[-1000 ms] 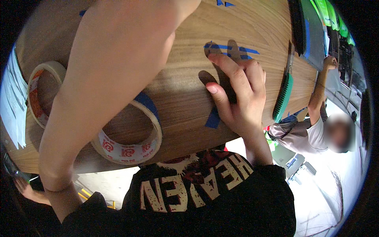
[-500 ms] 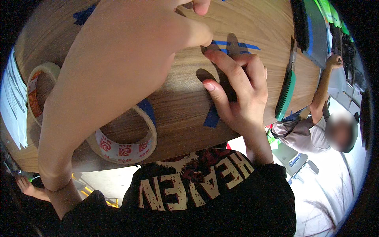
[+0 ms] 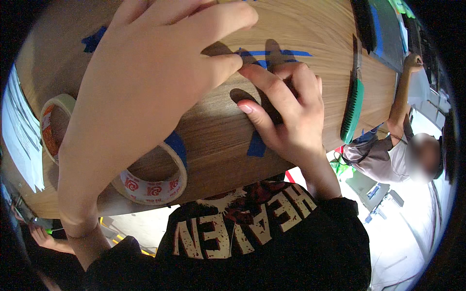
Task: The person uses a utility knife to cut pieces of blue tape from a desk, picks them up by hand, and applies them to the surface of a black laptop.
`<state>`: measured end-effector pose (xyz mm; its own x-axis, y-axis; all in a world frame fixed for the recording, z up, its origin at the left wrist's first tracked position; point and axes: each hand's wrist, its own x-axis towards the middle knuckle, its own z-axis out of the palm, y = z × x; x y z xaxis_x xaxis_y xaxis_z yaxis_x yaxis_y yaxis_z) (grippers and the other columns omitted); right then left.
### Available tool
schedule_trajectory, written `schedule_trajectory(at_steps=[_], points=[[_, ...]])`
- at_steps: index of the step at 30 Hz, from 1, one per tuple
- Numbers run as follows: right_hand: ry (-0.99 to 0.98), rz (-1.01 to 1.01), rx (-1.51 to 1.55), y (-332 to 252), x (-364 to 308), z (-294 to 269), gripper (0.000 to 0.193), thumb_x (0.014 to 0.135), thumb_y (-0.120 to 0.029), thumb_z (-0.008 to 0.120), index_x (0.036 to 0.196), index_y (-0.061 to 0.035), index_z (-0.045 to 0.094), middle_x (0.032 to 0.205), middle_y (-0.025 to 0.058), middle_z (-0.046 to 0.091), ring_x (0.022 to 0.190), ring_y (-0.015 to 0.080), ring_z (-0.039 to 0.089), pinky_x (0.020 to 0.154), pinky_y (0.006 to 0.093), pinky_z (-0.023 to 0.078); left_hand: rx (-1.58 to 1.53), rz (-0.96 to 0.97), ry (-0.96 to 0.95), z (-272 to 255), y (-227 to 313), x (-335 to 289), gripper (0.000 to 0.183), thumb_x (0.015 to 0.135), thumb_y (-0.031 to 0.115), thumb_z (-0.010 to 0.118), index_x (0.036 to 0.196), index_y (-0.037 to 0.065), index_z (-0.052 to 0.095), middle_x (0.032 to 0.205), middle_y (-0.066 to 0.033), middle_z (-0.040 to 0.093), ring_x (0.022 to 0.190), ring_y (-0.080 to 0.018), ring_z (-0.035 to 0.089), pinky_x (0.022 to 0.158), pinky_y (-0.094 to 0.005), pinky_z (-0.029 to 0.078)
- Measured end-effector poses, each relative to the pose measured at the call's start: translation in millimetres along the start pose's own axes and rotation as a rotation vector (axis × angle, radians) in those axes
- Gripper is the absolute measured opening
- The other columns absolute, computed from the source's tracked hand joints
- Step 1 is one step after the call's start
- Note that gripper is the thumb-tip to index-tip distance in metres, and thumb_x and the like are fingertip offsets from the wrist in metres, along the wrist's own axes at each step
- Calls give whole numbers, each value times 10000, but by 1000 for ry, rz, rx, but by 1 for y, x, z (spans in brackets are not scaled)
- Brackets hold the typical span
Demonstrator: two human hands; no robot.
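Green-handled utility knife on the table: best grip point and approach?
Grip the green handle, the thick lower part of the utility knife, coming from above. It lies flat on the wooden table, lengthwise away from the person, apart from the right hand, with its thin dark end pointing away.

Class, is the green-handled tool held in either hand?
No: the green-handled tool lies alone on the table, right of the right hand.

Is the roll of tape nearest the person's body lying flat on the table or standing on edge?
Lying flat. The tape roll rests on its side on the wooden table, its round opening facing up, partly hidden under the left hand.
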<state>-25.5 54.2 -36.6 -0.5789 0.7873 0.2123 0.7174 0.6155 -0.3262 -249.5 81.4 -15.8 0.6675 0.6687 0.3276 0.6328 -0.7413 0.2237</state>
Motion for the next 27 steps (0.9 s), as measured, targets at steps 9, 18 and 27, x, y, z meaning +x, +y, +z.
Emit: schedule_trajectory(at_steps=[9, 18, 27], points=[[187, 194, 406, 5, 4, -13, 101, 768, -37, 693, 866, -40, 669, 827, 81, 622, 734, 222, 589, 650, 299, 477, -259, -90, -2, 3, -1, 3, 267, 823, -10, 453, 976, 43, 665, 1093, -54, 576, 920, -171, 511, 850, -290, 411], [194, 80, 337, 5, 3, -8, 164, 757, -99, 700, 920, -116, 680, 839, 51, 556, 766, 213, 559, 663, 314, 445, -536, -229, -127, 1, -10, -3, 351, 809, -27, 448, 1035, 85, 692, 1176, -59, 545, 979, -193, 474, 914, -277, 365], [-8, 42, 75, -5, 3, -10, 267, 790, -209, 695, 1047, -135, 692, 878, 60, 478, 770, 195, 502, 708, 308, 431, -694, -305, -101, 2, -8, -5, 370, 783, -102, 458, 1015, 84, 678, 1117, -86, 509, 1007, -224, 488, 893, -332, 396]])
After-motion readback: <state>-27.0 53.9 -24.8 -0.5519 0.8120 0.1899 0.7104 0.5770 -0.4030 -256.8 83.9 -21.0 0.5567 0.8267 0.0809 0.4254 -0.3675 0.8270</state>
